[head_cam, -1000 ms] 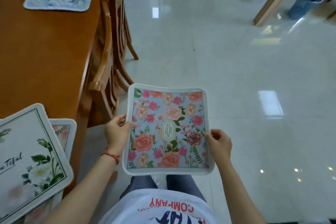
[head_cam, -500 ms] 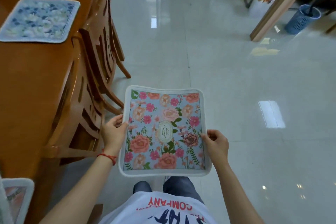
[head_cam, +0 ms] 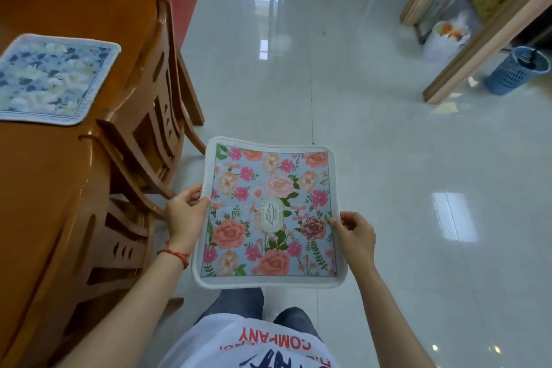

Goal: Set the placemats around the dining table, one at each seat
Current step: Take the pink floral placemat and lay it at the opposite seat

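I hold a pink floral placemat with a white border flat in front of my waist, above the floor. My left hand grips its left edge and my right hand grips its right edge. To the left stands the orange wooden dining table. A blue-and-white floral placemat lies on it near its right edge.
Two wooden chairs are pushed in along the table's right side, just left of my hands. The glossy tiled floor stretches ahead. A blue basket, a white bag and wooden furniture legs are at the far right.
I have walked forward along the table. The blue placemat and chairs have slid closer, and the white placemats at the lower left have left the view. My grip on the floral mat is unchanged.
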Demonstrator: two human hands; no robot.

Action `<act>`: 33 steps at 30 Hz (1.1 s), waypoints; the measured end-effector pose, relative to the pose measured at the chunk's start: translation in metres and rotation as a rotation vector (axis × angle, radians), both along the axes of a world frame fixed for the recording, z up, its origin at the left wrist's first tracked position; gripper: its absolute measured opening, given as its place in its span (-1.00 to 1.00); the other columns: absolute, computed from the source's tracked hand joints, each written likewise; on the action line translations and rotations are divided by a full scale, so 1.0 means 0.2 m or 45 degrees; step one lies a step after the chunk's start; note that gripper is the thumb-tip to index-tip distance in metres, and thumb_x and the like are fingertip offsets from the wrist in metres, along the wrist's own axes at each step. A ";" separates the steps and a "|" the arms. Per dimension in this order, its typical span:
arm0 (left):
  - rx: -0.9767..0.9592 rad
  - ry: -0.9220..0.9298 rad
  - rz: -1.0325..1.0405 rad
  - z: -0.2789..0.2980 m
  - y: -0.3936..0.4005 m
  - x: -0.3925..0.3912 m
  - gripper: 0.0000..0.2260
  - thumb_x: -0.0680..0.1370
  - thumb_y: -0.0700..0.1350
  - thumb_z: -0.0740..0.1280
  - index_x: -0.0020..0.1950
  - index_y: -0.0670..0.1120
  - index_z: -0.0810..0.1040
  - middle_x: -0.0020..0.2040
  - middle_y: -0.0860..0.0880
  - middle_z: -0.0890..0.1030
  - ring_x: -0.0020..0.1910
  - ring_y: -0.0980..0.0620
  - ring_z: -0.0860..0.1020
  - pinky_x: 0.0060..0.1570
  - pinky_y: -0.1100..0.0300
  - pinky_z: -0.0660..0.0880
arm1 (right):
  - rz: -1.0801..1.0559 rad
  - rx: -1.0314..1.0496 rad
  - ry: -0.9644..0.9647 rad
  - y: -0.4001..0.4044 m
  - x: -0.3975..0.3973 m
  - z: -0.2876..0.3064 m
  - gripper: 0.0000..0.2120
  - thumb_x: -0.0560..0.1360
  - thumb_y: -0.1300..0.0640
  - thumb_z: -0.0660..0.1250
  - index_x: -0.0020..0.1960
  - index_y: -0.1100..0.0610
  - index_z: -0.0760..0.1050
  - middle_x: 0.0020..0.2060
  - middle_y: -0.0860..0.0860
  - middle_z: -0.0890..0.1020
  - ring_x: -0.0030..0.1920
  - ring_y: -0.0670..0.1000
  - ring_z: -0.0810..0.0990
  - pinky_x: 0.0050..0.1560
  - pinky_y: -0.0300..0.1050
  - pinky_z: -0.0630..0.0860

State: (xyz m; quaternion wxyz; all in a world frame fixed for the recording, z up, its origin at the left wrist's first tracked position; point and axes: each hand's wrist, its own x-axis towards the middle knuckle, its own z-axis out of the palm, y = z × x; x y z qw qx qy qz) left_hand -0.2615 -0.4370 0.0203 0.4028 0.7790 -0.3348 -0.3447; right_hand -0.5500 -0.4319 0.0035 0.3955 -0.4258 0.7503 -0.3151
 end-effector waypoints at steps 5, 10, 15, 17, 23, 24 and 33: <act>-0.007 0.006 0.023 -0.01 -0.42 0.07 -0.71 0.47 -0.29 0.33 0.19 -0.20 0.54 -0.04 -0.12 0.62 -0.15 -0.07 0.60 -0.08 0.07 0.57 | -0.008 -0.017 -0.004 -0.41 0.07 0.00 -0.91 0.43 0.18 0.38 -0.09 0.12 0.50 -0.23 0.01 0.59 -0.19 -0.01 0.57 -0.27 -0.34 0.44; -0.025 0.040 0.010 0.05 -0.84 0.14 -0.71 0.47 -0.32 0.32 0.19 -0.21 0.54 -0.11 -0.06 0.59 -0.21 -0.03 0.59 -0.15 0.17 0.53 | -0.016 -0.040 -0.026 -0.85 0.15 0.03 -0.93 0.44 0.18 0.37 -0.08 0.13 0.53 -0.22 0.02 0.62 -0.20 -0.04 0.60 -0.32 -0.37 0.49; -0.033 0.001 -0.004 0.07 -1.19 0.20 -0.70 0.47 -0.30 0.33 0.20 -0.20 0.54 -0.05 -0.09 0.61 -0.21 -0.02 0.60 -0.24 0.22 0.54 | 0.012 -0.059 -0.014 -1.19 0.20 0.07 -0.91 0.44 0.17 0.36 -0.07 0.14 0.52 -0.23 -0.01 0.60 -0.21 -0.07 0.59 -0.32 -0.37 0.45; -0.040 -0.001 0.003 0.07 -1.33 0.21 -0.70 0.47 -0.30 0.33 0.20 -0.21 0.53 -0.06 -0.09 0.60 -0.21 0.00 0.59 -0.27 0.28 0.51 | 0.016 -0.052 -0.010 -1.34 0.21 0.06 -0.90 0.44 0.18 0.37 -0.06 0.15 0.52 -0.24 0.00 0.60 -0.22 -0.07 0.58 -0.29 -0.34 0.45; -0.022 0.056 0.030 0.04 -1.82 0.18 -0.70 0.48 -0.31 0.31 0.21 -0.22 0.52 -0.03 -0.12 0.62 -0.23 0.03 0.60 -0.30 0.24 0.54 | 0.042 -0.064 -0.026 -1.88 0.18 0.04 -0.95 0.43 0.19 0.36 -0.11 0.12 0.52 -0.23 0.01 0.61 -0.20 -0.01 0.60 -0.22 -0.24 0.52; -0.022 0.059 0.049 0.04 -1.91 0.18 -0.70 0.48 -0.30 0.31 0.21 -0.22 0.52 -0.02 -0.13 0.62 -0.22 0.01 0.61 -0.26 0.21 0.55 | 0.043 -0.071 -0.037 -1.98 0.18 0.04 -0.95 0.43 0.20 0.36 -0.12 0.11 0.52 -0.24 0.00 0.61 -0.20 -0.01 0.60 -0.22 -0.23 0.52; -0.047 0.015 0.161 0.13 -2.68 0.08 -0.74 0.49 -0.28 0.32 0.18 -0.19 0.54 -0.08 -0.05 0.59 -0.30 0.11 0.55 -0.36 0.35 0.44 | 0.153 -0.128 -0.012 -2.90 0.11 0.17 -0.94 0.43 0.22 0.37 -0.13 0.12 0.51 -0.28 -0.04 0.57 -0.24 -0.05 0.56 -0.22 -0.26 0.50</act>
